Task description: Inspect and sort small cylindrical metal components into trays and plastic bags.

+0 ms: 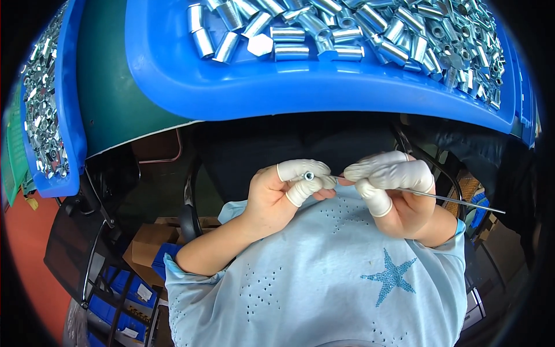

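My left hand (pixel 276 195), with white finger cots on its fingers, pinches a small silver metal sleeve (pixel 309 176) whose round open end shows between thumb and forefinger. To its right, my right hand (pixel 399 188), also in white finger cots, is closed round a thin metal rod (pixel 462 202). One end of the rod sticks out to the right past the palm; the other points at the fingers of my left hand. Whether the rod reaches into the sleeve is hidden by the fingers. Both hands are held close together above my lap, before a light blue shirt (pixel 312 277).
A big blue tray (pixel 243 87) of shiny metal sleeves (pixel 289 43) sits on the green tabletop (pixel 110 110) ahead. Another blue tray (pixel 70 115), full of small metal parts, stands at the left. A chair (pixel 72 248), cardboard boxes (pixel 151 246) and blue bins (pixel 118 280) are lower left.
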Demonstrator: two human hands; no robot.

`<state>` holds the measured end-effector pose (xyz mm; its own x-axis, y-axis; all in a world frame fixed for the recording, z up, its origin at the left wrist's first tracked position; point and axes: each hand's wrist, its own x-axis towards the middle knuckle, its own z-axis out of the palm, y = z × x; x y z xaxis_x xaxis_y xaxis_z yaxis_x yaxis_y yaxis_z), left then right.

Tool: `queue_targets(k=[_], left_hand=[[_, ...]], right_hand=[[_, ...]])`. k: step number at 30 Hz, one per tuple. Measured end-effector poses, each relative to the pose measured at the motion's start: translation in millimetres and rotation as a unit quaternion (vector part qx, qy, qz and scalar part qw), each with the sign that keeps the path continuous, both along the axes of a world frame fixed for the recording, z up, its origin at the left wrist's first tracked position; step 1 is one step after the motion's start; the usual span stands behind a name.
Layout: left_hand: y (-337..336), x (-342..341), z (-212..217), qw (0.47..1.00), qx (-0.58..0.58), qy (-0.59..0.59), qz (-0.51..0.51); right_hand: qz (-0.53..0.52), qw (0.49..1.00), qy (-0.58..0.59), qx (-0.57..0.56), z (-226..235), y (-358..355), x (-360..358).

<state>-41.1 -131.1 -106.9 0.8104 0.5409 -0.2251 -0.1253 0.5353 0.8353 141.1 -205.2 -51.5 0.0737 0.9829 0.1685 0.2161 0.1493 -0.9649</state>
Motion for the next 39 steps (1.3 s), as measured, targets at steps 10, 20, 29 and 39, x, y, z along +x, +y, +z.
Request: queue_targets(k=[10,20,29,39], left_hand=[[-4.5,1.5,0.6,1.000,-0.015,0.002,0.020],[-5.6,2.4,1.3,0.999,0.041,0.033,-0.001],[-8.4,1.1,-2.5,0.997,0.051,0.056,-0.006],[0.9,-5.2,-7.2,0.992,0.027,0.040,-0.115]], right_hand=[[0.031,0.998,-0.059,-0.011,0.2,2.6,-5.0],[0.041,0.990,-0.133,-0.012,2.3,5.2,-5.3],[0.052,0.981,-0.185,0.013,-2.6,5.7,-4.1],[0.134,0.985,-0.103,0.022,-14.3,16.0,7.4]])
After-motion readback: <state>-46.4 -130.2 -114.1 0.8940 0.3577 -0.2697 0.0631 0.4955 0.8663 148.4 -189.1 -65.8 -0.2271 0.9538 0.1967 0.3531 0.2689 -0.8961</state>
